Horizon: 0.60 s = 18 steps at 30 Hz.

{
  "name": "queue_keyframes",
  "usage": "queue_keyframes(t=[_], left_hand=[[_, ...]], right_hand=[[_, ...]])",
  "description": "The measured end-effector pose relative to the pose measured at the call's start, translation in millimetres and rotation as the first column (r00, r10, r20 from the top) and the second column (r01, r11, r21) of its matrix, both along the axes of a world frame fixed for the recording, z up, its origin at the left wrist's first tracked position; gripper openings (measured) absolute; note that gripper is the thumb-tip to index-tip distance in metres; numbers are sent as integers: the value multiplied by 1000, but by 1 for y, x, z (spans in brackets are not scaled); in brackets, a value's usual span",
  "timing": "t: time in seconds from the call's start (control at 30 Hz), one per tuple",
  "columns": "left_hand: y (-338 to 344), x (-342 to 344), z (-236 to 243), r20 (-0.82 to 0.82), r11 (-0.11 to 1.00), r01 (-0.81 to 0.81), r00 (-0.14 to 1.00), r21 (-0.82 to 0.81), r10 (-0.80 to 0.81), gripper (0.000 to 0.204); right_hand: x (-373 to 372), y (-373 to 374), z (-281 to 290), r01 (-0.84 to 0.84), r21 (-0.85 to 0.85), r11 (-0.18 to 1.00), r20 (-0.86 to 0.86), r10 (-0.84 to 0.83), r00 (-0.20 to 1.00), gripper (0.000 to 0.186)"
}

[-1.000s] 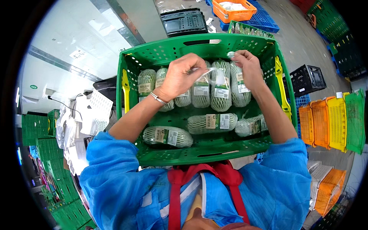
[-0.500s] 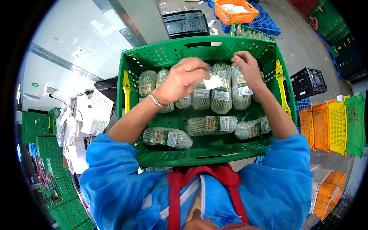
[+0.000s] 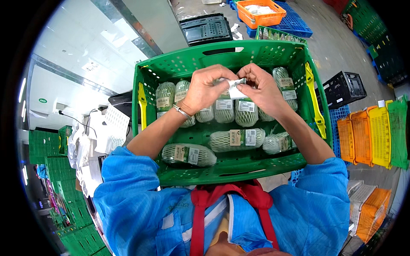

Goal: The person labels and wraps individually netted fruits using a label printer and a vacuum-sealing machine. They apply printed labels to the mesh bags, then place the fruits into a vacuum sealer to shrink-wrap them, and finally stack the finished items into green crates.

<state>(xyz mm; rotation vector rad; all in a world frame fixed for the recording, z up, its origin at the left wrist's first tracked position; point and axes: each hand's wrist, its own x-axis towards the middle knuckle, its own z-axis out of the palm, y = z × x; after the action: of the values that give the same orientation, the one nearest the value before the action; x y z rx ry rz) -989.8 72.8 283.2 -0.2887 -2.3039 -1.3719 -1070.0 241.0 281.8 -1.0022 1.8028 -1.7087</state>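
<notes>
My left hand (image 3: 211, 87) and my right hand (image 3: 259, 86) meet above a green plastic crate (image 3: 171, 59), both closed in a pinch on a small white label (image 3: 235, 92). Part of the label is hidden by the fingers. Inside the crate lie several long pale-green vegetables in white foam nets, each with a printed label. A row of them, including one netted vegetable (image 3: 246, 112) just below my hands, fills the far side. Nearer to me, three lie crosswise: a left one (image 3: 171, 153), a middle one (image 3: 222, 141) and a right one (image 3: 273, 144).
Yellow handles (image 3: 142, 104) are fixed at the crate's ends. At the left stands a white wall panel (image 3: 77, 51) with hanging plastic bags and papers. Beyond are a dark folded crate (image 3: 207, 27), an orange crate (image 3: 260, 13) on a blue pallet, and a black crate (image 3: 344, 89). Coloured crates (image 3: 380, 132) stack at right.
My right hand has moved left and down from the crate's far right to join my left hand at the white label. The label now sits between both hands.
</notes>
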Motion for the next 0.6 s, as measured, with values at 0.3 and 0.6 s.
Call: queue_keyframes(t=[0.3,0.6], left_hand=[[0,-3,-4,172,1000,11,985,-28,-6,9],[0,-2,7,-109,985,20,993,-170,-39,22]], right_hand=[[-12,18,-4,148,-115,982,-481,-185,857,1],[-169,69,-155,792,428,436,-456,-653,605,19]])
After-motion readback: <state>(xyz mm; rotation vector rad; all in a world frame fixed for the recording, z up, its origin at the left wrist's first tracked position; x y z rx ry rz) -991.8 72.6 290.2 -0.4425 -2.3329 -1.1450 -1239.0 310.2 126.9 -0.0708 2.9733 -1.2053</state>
